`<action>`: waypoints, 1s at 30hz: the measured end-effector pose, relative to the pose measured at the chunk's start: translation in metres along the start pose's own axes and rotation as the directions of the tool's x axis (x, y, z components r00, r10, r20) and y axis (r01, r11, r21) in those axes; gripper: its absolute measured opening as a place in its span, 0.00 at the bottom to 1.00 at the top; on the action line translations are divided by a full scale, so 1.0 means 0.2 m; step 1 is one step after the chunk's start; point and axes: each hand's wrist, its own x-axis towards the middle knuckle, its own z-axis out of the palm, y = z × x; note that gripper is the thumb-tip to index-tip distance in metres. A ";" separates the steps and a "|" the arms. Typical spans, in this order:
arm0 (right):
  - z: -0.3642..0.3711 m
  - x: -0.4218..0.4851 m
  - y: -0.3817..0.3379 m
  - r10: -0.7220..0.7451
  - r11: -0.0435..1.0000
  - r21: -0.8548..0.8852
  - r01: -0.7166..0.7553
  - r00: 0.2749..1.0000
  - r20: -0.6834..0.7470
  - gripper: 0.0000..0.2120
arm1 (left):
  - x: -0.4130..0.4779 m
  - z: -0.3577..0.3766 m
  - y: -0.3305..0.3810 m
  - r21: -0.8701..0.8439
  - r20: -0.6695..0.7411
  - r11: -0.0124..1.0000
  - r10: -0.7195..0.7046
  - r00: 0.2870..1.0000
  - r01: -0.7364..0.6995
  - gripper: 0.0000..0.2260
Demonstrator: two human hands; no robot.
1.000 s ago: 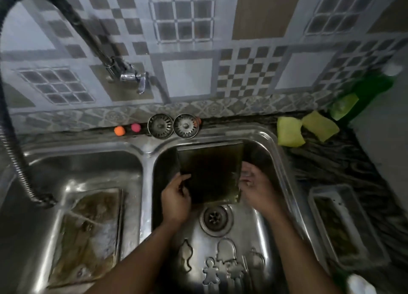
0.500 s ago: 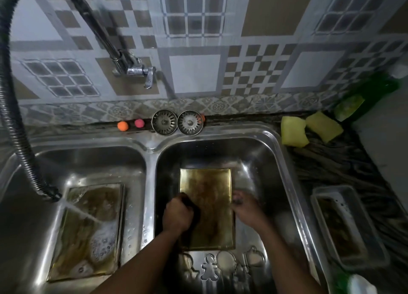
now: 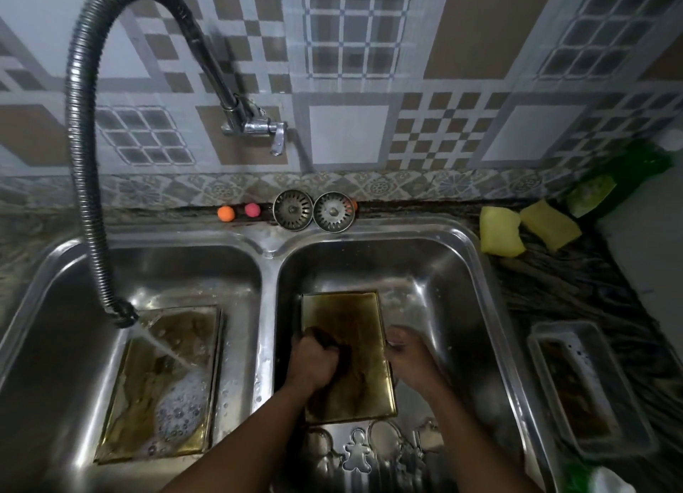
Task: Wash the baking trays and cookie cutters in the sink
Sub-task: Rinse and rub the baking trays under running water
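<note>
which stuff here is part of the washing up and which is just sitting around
In use: left hand, dark scrubber, right hand, tray in right basin, tray under the spray, cookie cutters, dirty tin on counter.
Lying about: yellow sponges, sink strainers, orange ball, pink ball, green bottle.

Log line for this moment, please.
left hand: grips scrubber on right-basin tray | right hand: holds tray's right edge | hose: sprays left-basin tray | cookie cutters: near end, right basin
</note>
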 end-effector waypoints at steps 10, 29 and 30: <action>0.12 -0.06 -0.61 -0.200 0.978 0.036 0.208 0.968 -0.155 0.14 | -0.35 -0.45 0.25 -0.220 -0.384 0.856 0.365 0.849 -0.467 0.21; 1.39 -0.44 -0.85 -0.026 0.987 -0.156 0.046 0.991 0.128 0.05 | -0.40 -1.20 -0.97 0.073 -0.391 0.997 0.037 0.920 -0.009 0.13; 1.43 -0.43 -0.83 -0.019 0.989 -0.145 0.037 0.992 0.121 0.05 | -0.38 -1.21 -1.02 0.074 -0.363 0.997 0.038 0.931 -0.012 0.12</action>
